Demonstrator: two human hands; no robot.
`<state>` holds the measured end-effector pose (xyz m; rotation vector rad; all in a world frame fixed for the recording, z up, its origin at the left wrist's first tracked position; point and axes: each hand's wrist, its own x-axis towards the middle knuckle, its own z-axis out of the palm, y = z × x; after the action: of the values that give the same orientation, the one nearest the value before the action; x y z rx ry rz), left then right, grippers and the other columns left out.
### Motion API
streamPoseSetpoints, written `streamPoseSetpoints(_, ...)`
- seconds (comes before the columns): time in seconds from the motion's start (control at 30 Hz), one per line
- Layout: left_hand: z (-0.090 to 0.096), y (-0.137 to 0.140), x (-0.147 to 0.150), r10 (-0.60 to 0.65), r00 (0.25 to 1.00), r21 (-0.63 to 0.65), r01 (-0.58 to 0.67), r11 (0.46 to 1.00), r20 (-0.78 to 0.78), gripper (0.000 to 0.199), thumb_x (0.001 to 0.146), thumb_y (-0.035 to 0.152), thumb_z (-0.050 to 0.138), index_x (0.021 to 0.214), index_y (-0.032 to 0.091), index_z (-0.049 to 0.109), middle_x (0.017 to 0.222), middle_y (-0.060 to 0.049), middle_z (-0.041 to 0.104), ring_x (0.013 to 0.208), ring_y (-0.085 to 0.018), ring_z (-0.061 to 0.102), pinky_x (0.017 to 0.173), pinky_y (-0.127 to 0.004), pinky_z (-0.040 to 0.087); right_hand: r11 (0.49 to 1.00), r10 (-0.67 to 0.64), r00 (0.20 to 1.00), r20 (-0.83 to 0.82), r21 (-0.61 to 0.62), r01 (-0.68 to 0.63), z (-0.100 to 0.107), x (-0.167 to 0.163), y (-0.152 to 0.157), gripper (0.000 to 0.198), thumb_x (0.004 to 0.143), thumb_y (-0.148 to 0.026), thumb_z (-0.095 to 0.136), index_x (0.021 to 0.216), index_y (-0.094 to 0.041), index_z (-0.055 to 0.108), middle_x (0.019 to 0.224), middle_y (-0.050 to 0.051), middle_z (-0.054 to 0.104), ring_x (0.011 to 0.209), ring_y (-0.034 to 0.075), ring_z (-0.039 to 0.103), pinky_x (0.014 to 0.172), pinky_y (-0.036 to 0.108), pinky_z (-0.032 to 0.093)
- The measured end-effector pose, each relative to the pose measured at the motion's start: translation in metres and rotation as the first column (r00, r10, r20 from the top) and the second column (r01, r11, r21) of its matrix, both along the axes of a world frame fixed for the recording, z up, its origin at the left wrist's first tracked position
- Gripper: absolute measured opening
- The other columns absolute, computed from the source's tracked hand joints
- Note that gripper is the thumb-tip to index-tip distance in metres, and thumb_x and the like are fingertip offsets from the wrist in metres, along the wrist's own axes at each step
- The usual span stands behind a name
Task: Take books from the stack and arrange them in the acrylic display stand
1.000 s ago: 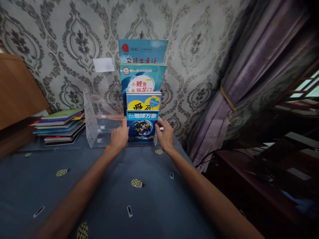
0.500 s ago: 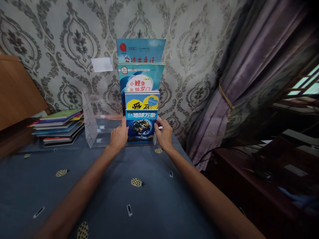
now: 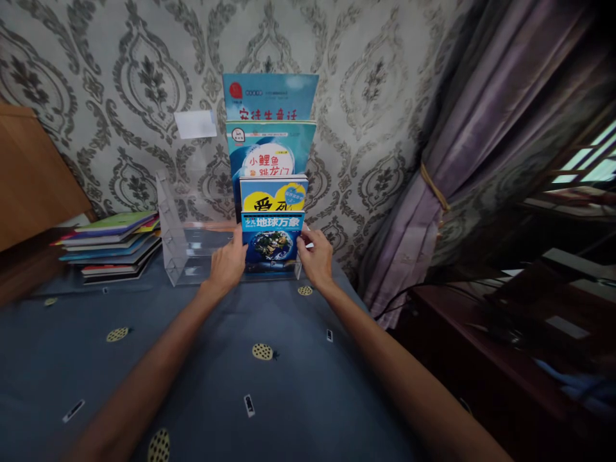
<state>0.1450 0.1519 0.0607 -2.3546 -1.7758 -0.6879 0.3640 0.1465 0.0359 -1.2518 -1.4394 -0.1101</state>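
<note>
A small blue book with a globe on its cover [image 3: 272, 247] stands upright in the front tier of a clear acrylic book rack [image 3: 171, 247]. My left hand [image 3: 228, 260] grips its left edge, and my right hand [image 3: 315, 258] pinches the right edge. Behind it, in rising steps, are a yellow-and-blue book [image 3: 274, 192], a teal book with a white oval [image 3: 272, 147] and a taller blue book with red lettering [image 3: 272, 96]. The books in front hide the lower parts of those behind.
A stack of books [image 3: 115, 244] lies left of the rack. The table wears a blue cloth [image 3: 206, 385] printed with pineapples. Patterned wallpaper [image 3: 375, 96] rises behind. At right hang a tied purple curtain [image 3: 409, 218] and a dark red surface [image 3: 447, 321] with cables.
Both hands keep their places at the edges of the small globe book. The whole view has shifted very slightly; nothing else visibly differs.
</note>
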Motion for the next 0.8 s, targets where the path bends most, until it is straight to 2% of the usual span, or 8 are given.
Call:
streamPoseSetpoints(0.33, 0.011, -0.006, -0.001, 0.089, 0.991, 0.018, -0.088, 0.996, -0.096, 0.051, 0.106, 0.044, 0.031, 0.145, 0.011, 0.039, 0.096, -0.016, 0.075, 0.089, -0.032, 0.073, 0.077, -0.037, 0.051, 0.999, -0.004, 0.999, -0.036, 0.044, 0.005, 0.007, 0.003, -0.001, 0.033, 0.084, -0.029, 0.051, 0.106, -0.014, 0.071, 0.087, 0.009, 0.067, 0.073, 0.021, 0.061, 0.07, 0.037, 0.053)
streamPoseSetpoints(0.5, 0.016, -0.008, -0.004, 0.072, 0.997, 0.08, -0.07, 0.994, -0.011, 0.061, 0.105, 0.047, 0.033, 0.155, 0.013, 0.025, 0.099, -0.015, 0.075, 0.085, -0.029, 0.073, 0.077, -0.037, 0.052, 0.996, -0.001, 0.998, -0.058, 0.089, 0.006, 0.014, 0.003, -0.003, 0.031, 0.085, -0.03, 0.051, 0.106, -0.016, 0.07, 0.085, 0.007, 0.066, 0.076, 0.021, 0.061, 0.07, 0.036, 0.053)
streamPoseSetpoints(0.8, 0.024, -0.017, -0.005, -0.015, 0.996, 0.144, 0.003, 0.99, 0.087, 0.057, 0.103, 0.043, 0.036, 0.153, 0.015, 0.033, 0.107, -0.015, 0.074, 0.083, -0.028, 0.071, 0.077, -0.039, 0.052, 0.98, 0.036, 0.989, -0.142, 0.197, -0.007, 0.032, -0.001, -0.014, 0.03, 0.087, -0.027, 0.047, 0.104, -0.017, 0.07, 0.094, 0.008, 0.069, 0.083, 0.021, 0.064, 0.064, 0.032, 0.053)
